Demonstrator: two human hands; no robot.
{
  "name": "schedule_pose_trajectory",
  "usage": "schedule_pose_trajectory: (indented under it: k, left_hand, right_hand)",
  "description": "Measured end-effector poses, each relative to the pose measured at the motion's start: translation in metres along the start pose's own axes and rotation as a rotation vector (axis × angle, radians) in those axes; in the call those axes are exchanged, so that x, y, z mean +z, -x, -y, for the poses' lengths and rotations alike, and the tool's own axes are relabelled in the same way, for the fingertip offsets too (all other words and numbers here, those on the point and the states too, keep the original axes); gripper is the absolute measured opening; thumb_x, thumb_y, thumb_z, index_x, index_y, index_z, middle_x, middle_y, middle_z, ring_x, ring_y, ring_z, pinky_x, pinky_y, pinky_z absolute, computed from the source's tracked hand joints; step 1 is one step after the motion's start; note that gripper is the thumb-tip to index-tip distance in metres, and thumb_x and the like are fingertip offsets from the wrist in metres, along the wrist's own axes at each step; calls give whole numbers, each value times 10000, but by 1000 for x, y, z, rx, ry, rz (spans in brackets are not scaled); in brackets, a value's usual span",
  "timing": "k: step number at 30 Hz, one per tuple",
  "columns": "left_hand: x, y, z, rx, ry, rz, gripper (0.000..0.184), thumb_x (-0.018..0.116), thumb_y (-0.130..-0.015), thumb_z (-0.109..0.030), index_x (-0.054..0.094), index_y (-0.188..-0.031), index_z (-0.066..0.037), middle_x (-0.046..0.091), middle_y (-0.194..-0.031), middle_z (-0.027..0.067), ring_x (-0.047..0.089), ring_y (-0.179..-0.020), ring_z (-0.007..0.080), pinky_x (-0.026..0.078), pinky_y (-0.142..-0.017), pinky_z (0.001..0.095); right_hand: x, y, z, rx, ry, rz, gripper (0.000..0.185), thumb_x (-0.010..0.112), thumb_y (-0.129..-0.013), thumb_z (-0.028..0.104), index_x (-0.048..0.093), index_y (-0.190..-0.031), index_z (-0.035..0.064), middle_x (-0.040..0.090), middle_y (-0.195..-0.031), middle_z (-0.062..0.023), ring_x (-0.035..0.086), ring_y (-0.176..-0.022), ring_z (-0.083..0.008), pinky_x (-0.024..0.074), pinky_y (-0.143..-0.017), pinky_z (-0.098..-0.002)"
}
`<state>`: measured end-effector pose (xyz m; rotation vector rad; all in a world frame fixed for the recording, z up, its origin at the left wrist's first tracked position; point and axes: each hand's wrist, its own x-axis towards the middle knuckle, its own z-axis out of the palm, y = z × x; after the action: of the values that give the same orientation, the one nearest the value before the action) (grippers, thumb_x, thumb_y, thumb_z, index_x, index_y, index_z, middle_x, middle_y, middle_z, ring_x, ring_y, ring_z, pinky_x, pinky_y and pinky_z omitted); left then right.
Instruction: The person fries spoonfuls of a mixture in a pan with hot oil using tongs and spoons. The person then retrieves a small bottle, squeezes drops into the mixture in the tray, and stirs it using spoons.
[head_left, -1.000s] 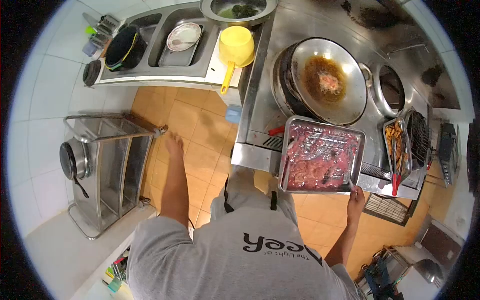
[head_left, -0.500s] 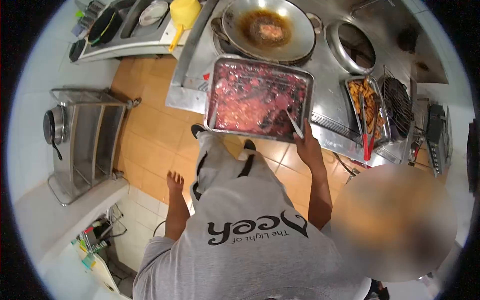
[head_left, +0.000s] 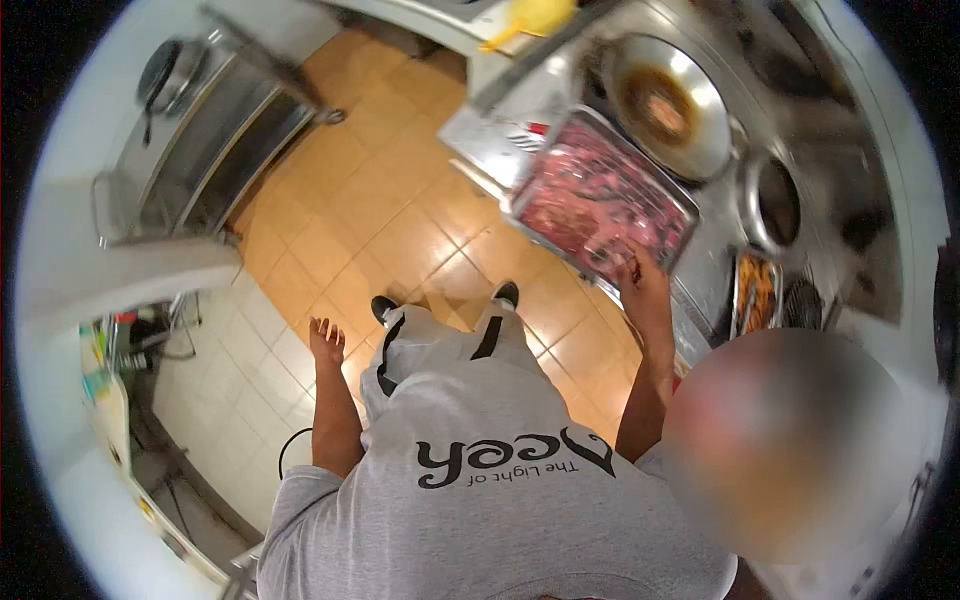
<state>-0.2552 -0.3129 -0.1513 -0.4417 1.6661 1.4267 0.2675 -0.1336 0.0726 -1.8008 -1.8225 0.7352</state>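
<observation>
Right hand: bare hand (head_left: 645, 282), reaching over the near side of the tray, fingers bent and drawn in at the meat; whether they clamp anything cannot be told.
Meat: wet pinkish-red pieces (head_left: 590, 185), directly under the right fingertips and spreading to their left and beyond them.
Tray: shallow rectangular silver metal tray (head_left: 640, 159), set at a slant by the counter's front edge; its right end is nearest the right wrist, its rim close to the fingers.
Wok: wide silver metal wok (head_left: 708, 137), beyond the right hand and tray, holding brown oil and a reddish piece of food (head_left: 665, 113).
Burner ring: round steel ring with a dark centre (head_left: 752, 205), ahead and to the right of the right hand.
Side tray: narrow metal tray of golden-brown food (head_left: 756, 290), to the right of the right hand, well apart from it.
Counter: stainless-steel surface (head_left: 715, 275), its bare strip lying between the meat tray and the side tray.
Left hand: bare hand (head_left: 327, 342), fingers apart, low to the left of the right hand and well apart from the tray.
Room: orange tiled floor (head_left: 370, 220) lies open between the left hand and the grey metal trolley (head_left: 215, 120).
</observation>
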Motion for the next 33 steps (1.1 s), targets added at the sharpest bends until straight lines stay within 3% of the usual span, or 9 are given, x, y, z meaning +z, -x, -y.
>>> schedule_pose_trajectory:
  k: [3, 4, 7, 11, 12, 18, 26, 30, 33]
  left_hand:
    - [-38, -10, -21, 23, 101, 12, 455, 550, -858, -412, 426, -1215, -160, 479, -1134, -11, 456, -841, 139, 418, -730, 298]
    - [-53, -14, -31, 52, 125, 1, 424, 554, -857, -398, 444, -1196, -167, 481, -1138, -16, 456, -841, 139, 420, -730, 298]
    - [-100, -39, -72, 168, 232, -23, 355, 564, -851, -360, 482, -1150, -185, 494, -1152, -28, 459, -834, 134, 426, -730, 297]
    - [-182, -70, -155, 185, 252, -76, 287, 579, -862, -272, 509, -1111, -149, 548, -1108, -25, 463, -803, 116, 435, -700, 264]
    - [-208, -80, -177, 205, 253, -101, 291, 581, -863, -277, 511, -1109, -139, 546, -1113, -28, 463, -792, 107, 435, -695, 255]
    - [-335, -104, -304, 372, 508, -183, 207, 600, -858, -271, 530, -1006, -143, 563, -1077, -36, 473, -745, 82, 418, -660, 252]
    - [-411, -183, -440, 547, 660, -264, 240, 648, -824, -267, 533, -997, -148, 586, -1015, -30, 474, -733, 90, 418, -652, 251]
    - [-441, -247, -533, 599, 552, -297, 251, 651, -822, -281, 553, -993, -125, 570, -960, -14, 502, -727, 81, 428, -652, 246]
    - [-461, -283, -607, 654, 435, -350, 258, 651, -824, -272, 556, -1000, -109, 560, -939, -5, 513, -726, 85, 432, -644, 240]
  right_hand:
    - [51, -27, 87, -79, -26, 214, 348, 589, -783, 51, 554, -1129, 44, 492, -609, -93, 479, -543, -202, 411, -535, -308]
    - [83, -37, 102, -153, -201, 238, 320, 613, -783, 65, 576, -1100, 47, 477, -628, -64, 449, -554, -149, 397, -541, -271]
    - [168, -53, 184, -326, -221, 332, 275, 620, -796, 86, 600, -1067, 49, 485, -693, -52, 447, -583, -117, 388, -544, -251]
    - [306, -40, 329, -553, -168, 546, 176, 633, -801, 109, 626, -959, 33, 546, -807, -87, 495, -625, -170, 415, -577, -271]
    - [342, -30, 369, -638, -168, 609, 182, 628, -808, 145, 619, -951, 32, 575, -866, -108, 540, -712, -216, 447, -646, -299]
    - [494, 28, 560, -872, -85, 1244, 270, 603, -819, 202, 585, -1033, 39, 591, -921, -124, 579, -854, -275, 470, -756, -335]
    - [650, 0, 651, -963, 348, 1330, 313, 597, -826, 246, 577, -1074, 55, 633, -907, -133, 608, -837, -261, 478, -760, -347]
    - [724, -19, 710, -863, 580, 1301, 304, 590, -834, 246, 580, -1066, 49, 640, -930, -133, 614, -858, -259, 481, -763, -338]
    - [795, -14, 771, -961, 666, 1298, 309, 586, -832, 248, 578, -1074, 57, 640, -943, -141, 616, -861, -273, 483, -763, -346]
